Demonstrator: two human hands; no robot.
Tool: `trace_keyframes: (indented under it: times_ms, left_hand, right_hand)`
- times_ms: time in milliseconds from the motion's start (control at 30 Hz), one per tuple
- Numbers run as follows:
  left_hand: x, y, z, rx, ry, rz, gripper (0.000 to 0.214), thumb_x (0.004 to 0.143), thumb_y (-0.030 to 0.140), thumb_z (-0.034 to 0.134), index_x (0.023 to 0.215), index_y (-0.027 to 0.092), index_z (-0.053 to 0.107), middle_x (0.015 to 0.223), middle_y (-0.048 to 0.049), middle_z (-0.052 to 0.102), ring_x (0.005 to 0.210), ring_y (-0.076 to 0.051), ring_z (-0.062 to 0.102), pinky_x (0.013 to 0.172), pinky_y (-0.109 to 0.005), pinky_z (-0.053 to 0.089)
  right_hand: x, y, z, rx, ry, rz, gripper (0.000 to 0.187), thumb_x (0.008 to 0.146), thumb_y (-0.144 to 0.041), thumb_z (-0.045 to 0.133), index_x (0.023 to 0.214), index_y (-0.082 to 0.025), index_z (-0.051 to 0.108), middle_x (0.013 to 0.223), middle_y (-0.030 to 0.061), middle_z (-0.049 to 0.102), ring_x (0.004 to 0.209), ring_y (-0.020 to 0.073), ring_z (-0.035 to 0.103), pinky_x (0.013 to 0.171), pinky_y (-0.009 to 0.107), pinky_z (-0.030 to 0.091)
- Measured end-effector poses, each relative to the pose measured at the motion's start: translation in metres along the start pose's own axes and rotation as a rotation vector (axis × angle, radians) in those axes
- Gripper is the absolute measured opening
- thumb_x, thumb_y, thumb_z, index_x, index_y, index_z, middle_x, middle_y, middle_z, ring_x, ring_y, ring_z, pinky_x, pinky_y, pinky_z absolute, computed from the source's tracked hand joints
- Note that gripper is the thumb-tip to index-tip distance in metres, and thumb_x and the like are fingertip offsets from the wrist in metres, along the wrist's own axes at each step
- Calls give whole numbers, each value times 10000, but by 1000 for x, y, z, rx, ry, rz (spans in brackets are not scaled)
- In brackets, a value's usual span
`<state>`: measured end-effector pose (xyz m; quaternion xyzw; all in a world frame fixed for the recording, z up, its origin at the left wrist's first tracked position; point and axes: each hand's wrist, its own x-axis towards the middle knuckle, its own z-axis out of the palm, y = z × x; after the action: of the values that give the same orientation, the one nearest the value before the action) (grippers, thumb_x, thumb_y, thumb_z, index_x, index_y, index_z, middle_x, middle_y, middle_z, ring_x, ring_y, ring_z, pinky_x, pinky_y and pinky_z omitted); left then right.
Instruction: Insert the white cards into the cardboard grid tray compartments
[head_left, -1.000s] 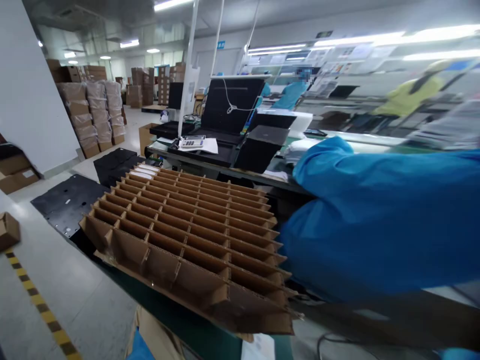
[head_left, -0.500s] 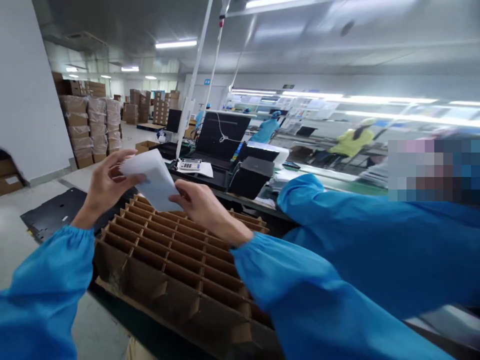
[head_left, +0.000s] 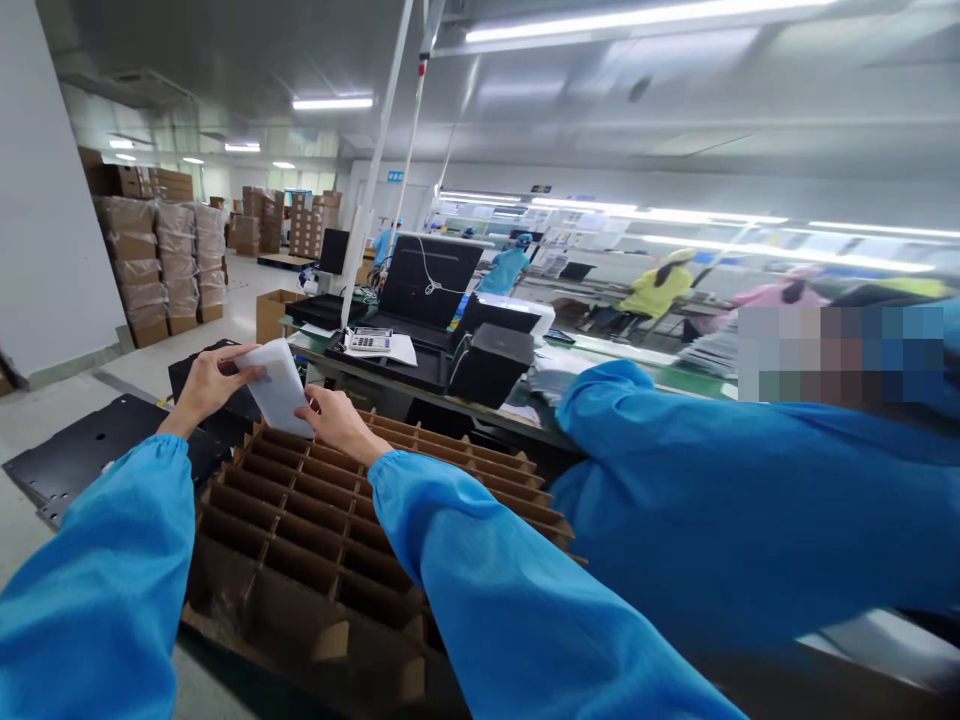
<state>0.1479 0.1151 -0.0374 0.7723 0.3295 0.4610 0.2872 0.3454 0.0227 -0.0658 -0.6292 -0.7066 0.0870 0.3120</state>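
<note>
Both my hands hold a flat white pouch [head_left: 279, 386] over the far left corner of a brown cardboard divider grid [head_left: 352, 540]. My left hand [head_left: 208, 384] grips the pouch's upper left edge. My right hand [head_left: 337, 424] pinches its lower right edge, just above the grid's far cells. The pouch's lower end sits at the grid's top edge; whether it is inside a cell I cannot tell. My sleeves are blue.
A co-worker's blue-sleeved arm [head_left: 750, 500] reaches across on the right, next to the grid. Beyond the grid a bench carries black boxes [head_left: 491, 362], a calculator [head_left: 367, 340] and papers. Black sheets [head_left: 82, 450] lie on the floor at left; wrapped carton stacks [head_left: 161, 265] stand farther back.
A second ago my hands were out of view. They came in holding the white pouch, then lowered it forward toward the grid's far left cells. The camera view also shifted.
</note>
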Motion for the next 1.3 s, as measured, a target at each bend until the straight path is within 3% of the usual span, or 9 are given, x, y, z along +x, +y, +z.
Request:
trace_keyframes:
  times_ms: [467, 567, 733, 900, 1067, 1167, 1300]
  left_hand:
    - [23, 17, -3, 62, -138, 16, 746, 515, 696, 738, 1014, 142, 715, 997, -108, 709, 879, -261, 637, 816, -375, 528]
    - [24, 17, 2, 81, -145, 37, 718, 516, 689, 745, 998, 156, 722, 991, -97, 711, 872, -257, 640, 802, -356, 521]
    - [18, 17, 17, 112, -166, 141, 572, 635, 618, 710, 1003, 181, 721, 1092, -86, 685, 968, -252, 628, 856, -341, 492]
    - [13, 21, 33, 124, -260, 171, 473, 670, 560, 698, 935, 170, 734, 1048, -87, 693, 925, -233, 630, 792, -316, 501]
    - [7, 7, 38, 89, -293, 121, 414, 695, 500, 694, 947, 172, 721, 1004, -71, 698, 888, -216, 636, 764, -294, 498]
    - [-2, -8, 38, 113, -311, 93, 450, 681, 535, 689, 934, 165, 720, 991, -75, 700, 882, -217, 643, 769, -300, 509]
    - [-14, -14, 38, 155, -335, 115, 502, 711, 614, 619, 934, 178, 726, 1072, -89, 684, 984, -232, 626, 849, -325, 503]
  right_hand:
    - [-1, 7, 21, 223, 80, 102, 64, 824, -215, 604, 776, -205, 563, 679, -37, 570, 638, 130, 559, 631, 237, 401]
    - [-1, 11, 22, 143, 112, 80, 78, 832, -247, 611, 777, -204, 576, 714, -20, 576, 689, 145, 542, 653, 252, 389]
    - [-6, 22, 25, -11, 119, 63, 106, 807, -265, 656, 751, -185, 612, 791, 19, 556, 810, 177, 510, 749, 295, 400]
    - [-10, 26, 17, 83, 142, 89, 104, 753, -209, 695, 832, -151, 662, 793, 21, 525, 866, 183, 510, 797, 307, 430]
    - [-9, 22, 0, 320, 248, 10, 450, 777, -178, 658, 1213, -183, 544, 818, -21, 601, 690, 120, 544, 716, 263, 463]
    - [-12, 21, 3, 221, 202, -72, 350, 782, -130, 645, 1123, -204, 614, 861, -1, 654, 720, 135, 572, 756, 279, 468]
    - [-20, 21, 13, 50, 160, -122, 293, 799, -139, 648, 1091, -162, 645, 1020, 84, 683, 913, 208, 594, 866, 338, 453]
